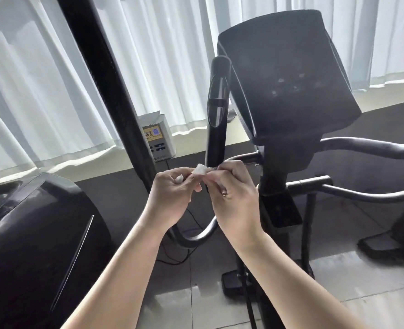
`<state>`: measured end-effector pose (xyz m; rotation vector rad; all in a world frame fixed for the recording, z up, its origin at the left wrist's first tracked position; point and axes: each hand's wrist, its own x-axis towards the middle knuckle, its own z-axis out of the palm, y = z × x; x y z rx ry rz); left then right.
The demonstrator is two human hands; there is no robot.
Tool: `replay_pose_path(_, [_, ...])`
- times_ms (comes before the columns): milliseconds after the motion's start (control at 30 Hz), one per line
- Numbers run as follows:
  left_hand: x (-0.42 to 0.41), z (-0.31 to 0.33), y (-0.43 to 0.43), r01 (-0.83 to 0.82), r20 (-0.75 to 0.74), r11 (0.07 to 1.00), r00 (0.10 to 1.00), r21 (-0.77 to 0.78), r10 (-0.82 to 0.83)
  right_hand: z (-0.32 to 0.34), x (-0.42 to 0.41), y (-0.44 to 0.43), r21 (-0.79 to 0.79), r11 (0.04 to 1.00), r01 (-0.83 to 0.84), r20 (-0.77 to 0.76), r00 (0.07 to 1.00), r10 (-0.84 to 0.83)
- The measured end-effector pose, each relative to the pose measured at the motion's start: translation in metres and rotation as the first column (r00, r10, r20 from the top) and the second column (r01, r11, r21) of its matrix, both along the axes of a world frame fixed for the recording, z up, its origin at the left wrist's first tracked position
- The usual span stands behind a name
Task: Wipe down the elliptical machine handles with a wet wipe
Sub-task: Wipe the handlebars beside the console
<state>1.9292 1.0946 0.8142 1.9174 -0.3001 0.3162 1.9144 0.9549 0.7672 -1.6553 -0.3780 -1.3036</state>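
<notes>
Curtains [42,79] hang behind, and one small box [157,141] stands left of the one upright handle [217,110]. In front of its lower end your two hands meet, left hand [170,195] and right hand [234,200], each grip pinching the single folded wet wipe [201,170]. To the right stand one console [284,79] and two curved bars [371,146].

White wipe [201,169]; black handle [216,110]; black console [286,74]; white curtains [42,79], vertically pleated; grey tiled floor [362,281]; far white box [165,141], yellow label [152,135].
</notes>
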Motion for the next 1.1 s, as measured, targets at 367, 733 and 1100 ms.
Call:
replay_pose_path(367, [-0.009, -0.001, 0.002, 0.009, -0.014, 1.0, 1.0, -0.013, -0.01, -0.006, -0.01, -0.011, 0.028, 0.996, -0.086, -0.165, 0.982, 0.09])
replay_pose_path(733, [-0.016, -0.019, 0.01, -0.001, -0.055, 1.0, 0.999, 0.022, 0.002, -0.047, -0.005, -0.003, -0.046, 0.999, 0.001, -0.303, 0.953, -0.015])
replay_pose_path(1100, [-0.044, -0.036, 0.01, 0.197, -0.156, 0.98, 0.97, 0.042, -0.188, -0.053, -0.055, 0.009, 0.593, 0.756, -0.276, -0.308, 0.79, 0.53])
